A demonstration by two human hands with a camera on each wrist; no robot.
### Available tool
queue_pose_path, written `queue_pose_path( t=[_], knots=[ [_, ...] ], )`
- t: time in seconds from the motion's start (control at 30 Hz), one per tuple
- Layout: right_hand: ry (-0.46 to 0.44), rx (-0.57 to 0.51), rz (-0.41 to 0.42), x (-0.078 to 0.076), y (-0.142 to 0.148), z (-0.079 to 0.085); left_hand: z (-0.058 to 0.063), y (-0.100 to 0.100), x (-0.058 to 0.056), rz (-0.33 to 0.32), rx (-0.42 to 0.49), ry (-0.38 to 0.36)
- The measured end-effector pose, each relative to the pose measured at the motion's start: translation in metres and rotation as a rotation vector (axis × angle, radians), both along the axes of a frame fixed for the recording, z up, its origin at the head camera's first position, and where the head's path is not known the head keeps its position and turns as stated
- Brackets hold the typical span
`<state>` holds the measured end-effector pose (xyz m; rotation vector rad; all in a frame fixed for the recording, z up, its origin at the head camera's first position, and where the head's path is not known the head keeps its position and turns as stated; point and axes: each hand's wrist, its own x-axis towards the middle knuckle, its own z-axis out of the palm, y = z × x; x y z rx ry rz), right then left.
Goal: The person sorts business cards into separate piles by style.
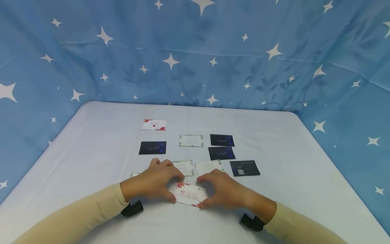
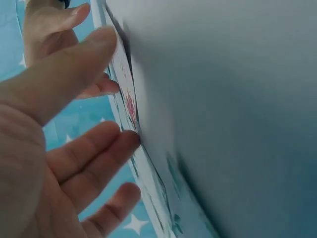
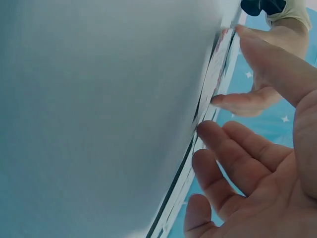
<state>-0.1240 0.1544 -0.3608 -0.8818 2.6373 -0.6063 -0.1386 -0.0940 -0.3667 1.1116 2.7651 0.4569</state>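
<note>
A white business card with red flowers at its corners [image 1: 191, 194] lies between my two hands near the front of the table. My left hand [image 1: 156, 179] is at its left side, with the thumb tip at the lower left corner and the fingers spread apart from the thumb. My right hand [image 1: 226, 189] is at the opposite side, its thumb near the lower right corner. Both wrist views show relaxed, slightly bent fingers around the card, none wrapped round it. Behind the hands lie two green-leaf cards [image 1: 183, 167], partly hidden. Another card [image 1: 134, 174] peeks out behind the left wrist.
Farther back lie a red-flower card [image 1: 154, 124], a dark blue card [image 1: 152, 147] and a green-leaf card [image 1: 191, 141]. Two dark blue cards [image 1: 221, 153] sit close together at right, above a black card with a QR code [image 1: 245, 168]. A starry blue curtain [image 1: 189, 81] surrounds the white table [image 1: 289, 149].
</note>
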Motion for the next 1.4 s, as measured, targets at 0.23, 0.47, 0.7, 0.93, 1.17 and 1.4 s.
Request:
queue_pose_path(
  t=[0.23,0.47,0.7,0.93,1.17,1.4],
  knots=[
    [0.053,0.061,0.019,0.005,-0.003,-0.002,-0.002,0.003,0.009,-0.002,0.001,0.067],
    [0.153,0.137,0.077,0.008,-0.005,-0.005,-0.002,0.003,0.014,-0.033,-0.027,0.171],
    [0.210,0.158,0.096,0.008,-0.006,-0.004,0.000,0.002,0.013,-0.007,-0.005,0.204],
    [0.282,0.120,0.032,0.005,-0.007,-0.001,0.007,-0.007,0.008,0.044,0.024,0.213],
    [0.321,0.026,-0.062,-0.007,-0.014,0.008,0.016,-0.017,-0.004,0.104,0.024,0.236],
    [0.358,-0.024,-0.128,-0.031,-0.027,0.013,0.025,-0.030,-0.024,0.184,0.081,0.223]
  ],
)
